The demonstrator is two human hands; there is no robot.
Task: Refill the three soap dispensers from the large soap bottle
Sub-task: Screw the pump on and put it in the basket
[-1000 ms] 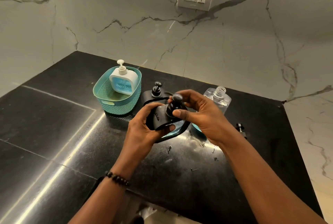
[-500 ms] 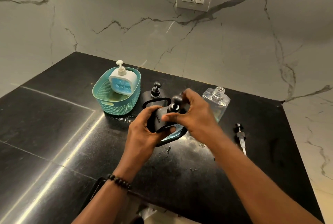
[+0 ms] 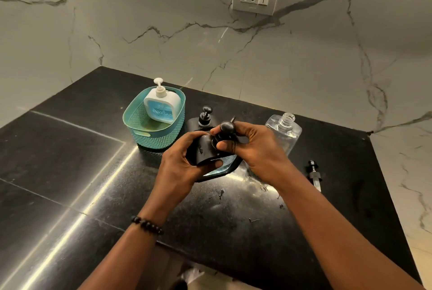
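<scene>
Soap dispensers sit on our big black bench [image 3: 70,173]. We see a teal basket [image 3: 149,135] near the wall with a white dispenser [image 3: 161,107] standing in it. Just beside the basket stands a black dispenser [image 3: 204,118]. Next comes a clear bottle [image 3: 284,132] with no cap, on the far side of our hands. We hold another black dispenser [image 3: 203,149] up over the bench. Our left hand [image 3: 180,166] wraps round its body. Our right hand [image 3: 257,152] pinches its pump top [image 3: 225,127] with curled fingers. A small loose pump [image 3: 314,174] lies on the bench, off to the right.
</scene>
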